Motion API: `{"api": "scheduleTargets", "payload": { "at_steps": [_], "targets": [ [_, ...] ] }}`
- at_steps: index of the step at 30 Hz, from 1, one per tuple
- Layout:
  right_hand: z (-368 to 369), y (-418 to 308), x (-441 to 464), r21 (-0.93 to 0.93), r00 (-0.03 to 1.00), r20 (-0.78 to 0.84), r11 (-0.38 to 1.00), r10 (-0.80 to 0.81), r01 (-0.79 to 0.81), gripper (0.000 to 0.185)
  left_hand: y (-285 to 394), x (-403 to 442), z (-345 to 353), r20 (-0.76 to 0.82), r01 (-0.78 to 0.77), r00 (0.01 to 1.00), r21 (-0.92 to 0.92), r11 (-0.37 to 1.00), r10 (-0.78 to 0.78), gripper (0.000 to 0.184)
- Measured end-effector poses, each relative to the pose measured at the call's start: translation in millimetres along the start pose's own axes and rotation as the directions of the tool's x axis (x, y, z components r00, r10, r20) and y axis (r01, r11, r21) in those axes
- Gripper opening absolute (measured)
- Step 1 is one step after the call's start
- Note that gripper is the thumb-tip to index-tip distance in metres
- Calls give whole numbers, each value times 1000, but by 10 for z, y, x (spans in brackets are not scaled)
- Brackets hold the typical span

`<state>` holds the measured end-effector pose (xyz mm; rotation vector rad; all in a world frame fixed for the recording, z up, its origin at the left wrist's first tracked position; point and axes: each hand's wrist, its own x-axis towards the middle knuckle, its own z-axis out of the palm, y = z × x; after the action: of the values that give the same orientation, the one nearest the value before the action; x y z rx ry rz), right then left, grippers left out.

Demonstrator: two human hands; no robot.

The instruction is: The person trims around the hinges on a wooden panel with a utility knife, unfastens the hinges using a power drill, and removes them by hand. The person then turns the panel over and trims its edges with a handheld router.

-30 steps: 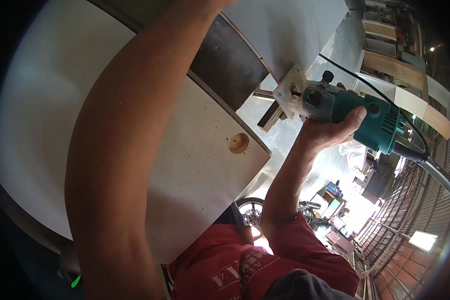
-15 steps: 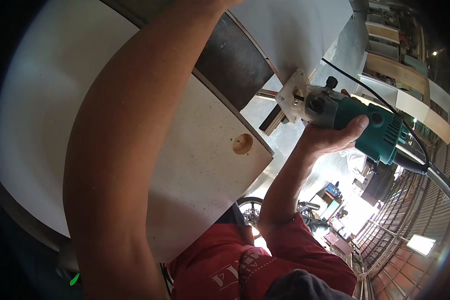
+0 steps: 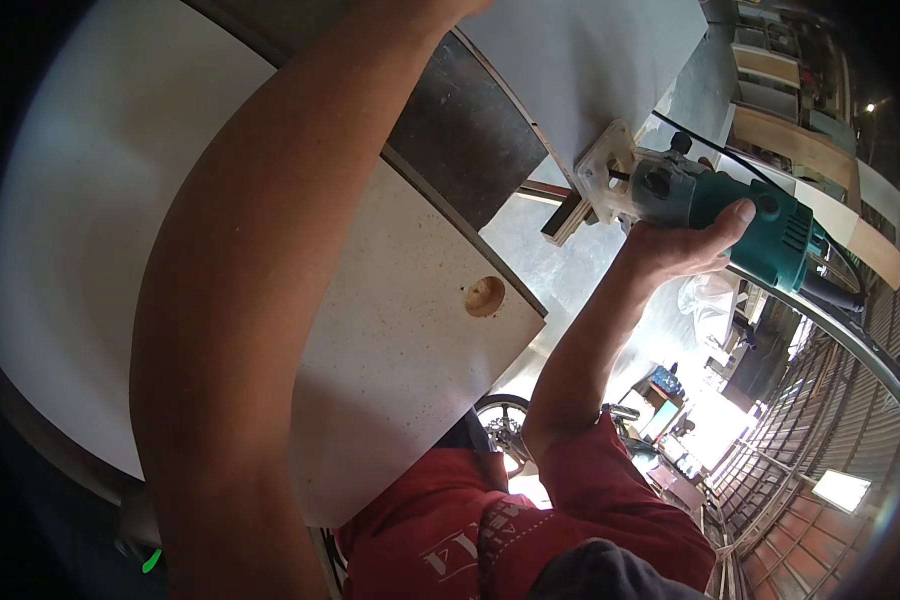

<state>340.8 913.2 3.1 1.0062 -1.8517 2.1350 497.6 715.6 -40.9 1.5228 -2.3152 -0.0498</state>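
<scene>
My right hand (image 3: 695, 245) is wrapped around a green trim router (image 3: 750, 225), its thumb lying along the motor body. The router is on its side in the air, its clear base plate (image 3: 605, 170) facing left. My left forearm (image 3: 260, 230) reaches across a white panel (image 3: 400, 360) to the top edge, where only a sliver of my left hand (image 3: 473, 6) shows; its fingers are out of frame. Near the panel's corner is a round recess (image 3: 484, 297) with a bare wood-coloured inside. Small specks of dust are scattered on the panel.
A second white panel (image 3: 580, 70) lies beyond a dark strip of surface (image 3: 470, 130). Behind the router, a black cord (image 3: 710, 150) runs to the right. Stacked boards (image 3: 810, 150) stand at upper right. A wheel (image 3: 505, 425) shows below the panel.
My right hand has carried the router slightly to the right and up, away from the recess. My left forearm has barely shifted.
</scene>
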Motion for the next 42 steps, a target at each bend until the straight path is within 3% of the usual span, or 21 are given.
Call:
{"api": "scheduleTargets", "payload": {
  "at_steps": [12,14,26,34,37,40,42],
  "targets": [
    [63,-173,-57,-45,999,20,999,25,-24,83,13,294,-94,19,0,1000,-75,997,2,56],
    [92,-259,-72,-93,993,27,990,112,-109,82,24,324,-59,-18,-4,1000,-65,998,2,56],
    [113,-197,-84,-181,999,23,983,45,-40,71,58,373,16,-20,-13,1000,-50,999,12,58],
    [-40,13,15,-62,990,127,995,-68,76,93,57,133,73,-71,-15,997,-77,997,10,56],
    [-69,127,25,99,992,81,991,-94,86,94,59,40,158,-89,-27,996,-54,998,22,57],
    [-182,144,113,-74,990,112,993,-86,94,85,10,32,109,-50,-60,997,-99,993,55,58],
    [-292,107,229,-25,996,60,997,-73,75,76,19,150,51,192,67,980,-113,991,-44,67]
  ]
}}
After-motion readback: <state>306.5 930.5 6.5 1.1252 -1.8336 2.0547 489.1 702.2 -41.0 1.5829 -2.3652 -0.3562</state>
